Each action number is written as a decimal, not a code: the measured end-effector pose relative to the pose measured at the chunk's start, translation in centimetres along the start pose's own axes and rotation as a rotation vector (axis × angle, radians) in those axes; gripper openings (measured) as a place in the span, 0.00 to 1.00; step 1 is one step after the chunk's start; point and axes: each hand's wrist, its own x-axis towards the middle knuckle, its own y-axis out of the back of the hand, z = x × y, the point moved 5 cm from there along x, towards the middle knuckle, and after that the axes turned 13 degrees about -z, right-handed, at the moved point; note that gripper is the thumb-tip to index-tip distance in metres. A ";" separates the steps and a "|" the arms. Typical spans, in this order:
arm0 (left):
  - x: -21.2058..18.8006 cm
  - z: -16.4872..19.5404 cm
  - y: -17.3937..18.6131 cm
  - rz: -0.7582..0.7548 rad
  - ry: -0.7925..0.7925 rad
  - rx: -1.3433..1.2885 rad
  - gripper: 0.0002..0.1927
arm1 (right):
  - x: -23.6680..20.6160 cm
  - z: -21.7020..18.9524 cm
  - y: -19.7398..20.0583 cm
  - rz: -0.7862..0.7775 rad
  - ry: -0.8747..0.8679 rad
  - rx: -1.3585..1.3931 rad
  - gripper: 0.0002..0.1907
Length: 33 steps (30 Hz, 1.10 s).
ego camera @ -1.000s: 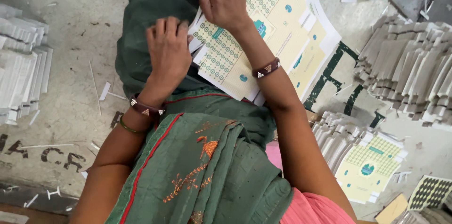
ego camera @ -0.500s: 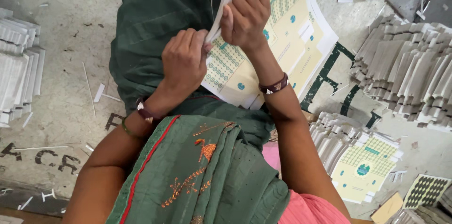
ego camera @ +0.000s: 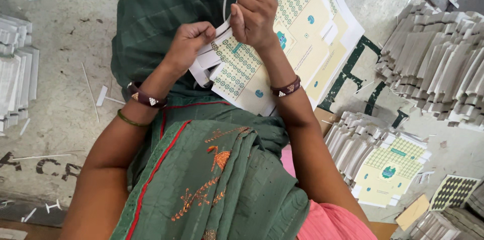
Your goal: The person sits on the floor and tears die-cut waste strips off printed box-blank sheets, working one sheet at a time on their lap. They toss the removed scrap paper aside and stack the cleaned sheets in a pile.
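A person seen from above, seated on the floor, holds a stack of printed card sheets (ego camera: 302,43) on the lap. The right hand (ego camera: 254,15) is closed in a fist over the stack's upper left edge, at about 12 o'clock in the picture, pinching the top sheets and bending them upward. The left hand (ego camera: 189,46), at about 10 o'clock from the centre, is curled shut on the white tabbed edges of the same stack, just beside the right hand; how many sheets it grips is hard to tell.

The sheets are flat die-cut cardboard, cream and pale yellow with a green lattice pattern and small teal marks, with notched white flaps. They rest on dark green cloth (ego camera: 166,13) with a fine woven texture; a fold with red trim and orange embroidery lies at 6 o'clock. Each wrist wears a dark bangle.

The concrete floor (ego camera: 60,43) is grey, rough and littered with paper slivers. At 3 o'clock stands a fanned pile of grey card blanks (ego camera: 438,63); at 4 o'clock, another printed stack (ego camera: 388,169); at 9 o'clock, white stacks (ego camera: 15,78).
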 end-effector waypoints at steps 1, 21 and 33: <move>0.0 0.3 0.1 0.023 -0.030 0.060 0.10 | 0.1 -0.1 0.2 0.003 0.011 -0.009 0.16; 1.1 4.5 0.0 -0.101 0.171 0.456 0.11 | -1.0 1.6 -0.3 -0.024 -0.067 -0.041 0.16; 0.5 -1.4 1.0 -0.139 -0.131 -0.636 0.07 | -2.1 3.3 -0.2 0.068 -0.101 0.167 0.19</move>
